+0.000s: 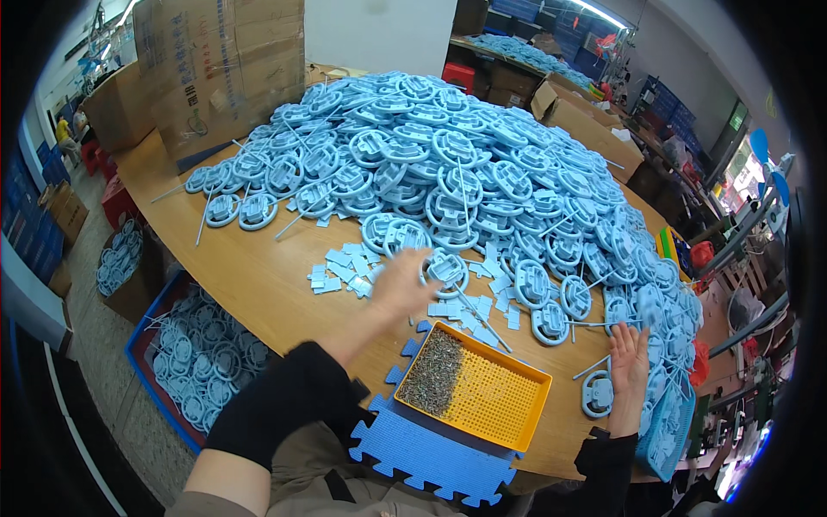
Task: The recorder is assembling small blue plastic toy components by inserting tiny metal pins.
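The left hand [401, 284] reaches out over the wooden table [250, 276], right at the near edge of a huge pile of light blue round plastic parts [448, 164]. It is blurry, so I cannot tell if its fingers are apart or together. Just past its fingertips sits one round blue part [446, 270] at the foot of the pile. Small flat blue plastic bits [345, 269] lie spread on the table beside the hand.

The right hand [627, 362] is well apart from the left one, near the right edge of the table. It is open and flat, with the fingers spread a little, holding nothing. Just beside it lies another round blue part [596, 393].

Between the two hands sits a yellow tray [495, 398] with tiny holes in its floor. A heap of little grey screws [438, 379] fills its left end. The tray rests on a blue foam puzzle mat [426, 457].

On the floor to the left is a blue crate [142, 370] full of the same round parts. Big cardboard boxes [215, 60] stand at the far side of the table.
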The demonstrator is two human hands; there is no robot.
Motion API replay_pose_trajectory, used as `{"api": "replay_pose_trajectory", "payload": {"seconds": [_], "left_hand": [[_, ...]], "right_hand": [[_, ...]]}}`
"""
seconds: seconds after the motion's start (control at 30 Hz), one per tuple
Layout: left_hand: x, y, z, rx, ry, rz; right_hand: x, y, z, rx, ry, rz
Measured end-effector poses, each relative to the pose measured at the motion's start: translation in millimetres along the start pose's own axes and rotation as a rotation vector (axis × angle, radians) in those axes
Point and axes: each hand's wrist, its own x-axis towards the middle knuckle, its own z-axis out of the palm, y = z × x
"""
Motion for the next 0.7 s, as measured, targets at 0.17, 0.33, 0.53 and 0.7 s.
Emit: {"api": "replay_pose_trajectory", "payload": {"seconds": [0.17, 0.33, 0.53, 0.7], "left_hand": [[43.5, -43.1, -31.6, 0.408, -0.012, 0.056], [86.4, -49.9, -25.0, 0.635, -0.291, 0.144], [83.2, -51.6, -40.2, 0.660, -0.319, 0.225], [36.0, -71.7, -125.5, 0.602, -0.010, 0.075]], "right_hand": [[-31.5, 68.9, 98.5, -1.016, -0.845, 0.004], [-49.5, 134.5, 175.9, -1.736, -1.256, -0.619], [-38.3, 173.8, 211.5, -1.949, -1.427, -0.612], [-29.8, 193.0, 226.6, -1.864, -1.423, -0.735]]}}
